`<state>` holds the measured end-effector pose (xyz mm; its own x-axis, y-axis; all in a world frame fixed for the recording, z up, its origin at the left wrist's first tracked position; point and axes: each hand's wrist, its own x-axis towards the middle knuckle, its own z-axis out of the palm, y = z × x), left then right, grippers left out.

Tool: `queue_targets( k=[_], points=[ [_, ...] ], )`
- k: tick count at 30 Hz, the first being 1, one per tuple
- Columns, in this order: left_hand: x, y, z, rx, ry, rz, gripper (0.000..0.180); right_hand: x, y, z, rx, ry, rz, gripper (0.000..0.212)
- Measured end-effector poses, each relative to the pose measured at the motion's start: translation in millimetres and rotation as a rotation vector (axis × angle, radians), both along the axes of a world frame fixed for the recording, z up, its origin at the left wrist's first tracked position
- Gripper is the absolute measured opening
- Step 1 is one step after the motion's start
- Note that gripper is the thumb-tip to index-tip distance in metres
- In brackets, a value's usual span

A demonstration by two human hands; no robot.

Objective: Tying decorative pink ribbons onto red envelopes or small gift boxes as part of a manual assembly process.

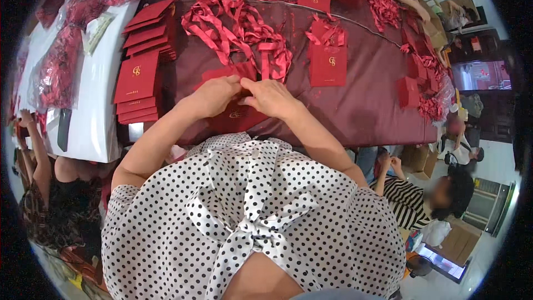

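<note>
Both my hands meet in front of me over a small red paper gift bag (pixel 237 118) with a gold mark, lying at the near side of the table. My left hand (pixel 215 95) is closed, fingertips pinching at the bag's upper part. Against it, my right hand (pixel 272 99) is closed too, its thumb and fingers bent over the same edge. The fingers hide what exactly is pinched there. Just beyond my hands lies a heap of red ribbons (pixel 227 28), some reaching down beside the bag.
Stacked red bags (pixel 137 78) stand at the left. Another bag with ribbon (pixel 328 66) lies right of my hands. A dark red cloth (pixel 366 100) covers the table. Plastic-wrapped red bundles (pixel 58 72) lie on a white table. Co-workers sit at both sides.
</note>
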<state>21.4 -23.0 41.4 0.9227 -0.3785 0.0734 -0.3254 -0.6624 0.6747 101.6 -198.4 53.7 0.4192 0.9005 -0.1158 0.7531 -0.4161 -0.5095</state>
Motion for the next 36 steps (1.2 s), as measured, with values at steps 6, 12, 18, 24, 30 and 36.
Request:
queue_targets(
  k=[6,12,18,24,30,36],
  points=[
    [-8.6,57.4,-5.4,0.241,-0.270,-0.014,0.006,-2.2,-6.9,-3.2,0.007,0.065,-0.042,0.022],
    [-20.0,32.4,-18.4,-0.119,-0.275,0.669,0.026,1.8,-17.6,-40.1,0.193,0.156,-0.138,0.020],
    [-37.5,-13.9,-40.4,0.056,-0.302,0.395,0.020,-4.4,-22.8,-33.2,0.185,0.127,-0.261,0.034],
    [-33.5,-8.6,-35.7,-0.022,-0.311,0.479,0.020,-13.4,-38.3,-20.9,0.406,0.442,-0.441,0.033],
    [-15.1,19.3,-25.7,-0.233,0.028,0.648,0.028,22.6,-101.3,27.3,0.627,0.839,-0.353,0.009],
    [-1.1,2.8,2.1,-0.335,0.430,0.509,0.026,11.7,-102.0,62.9,0.913,0.923,-0.341,0.017]
  ],
)
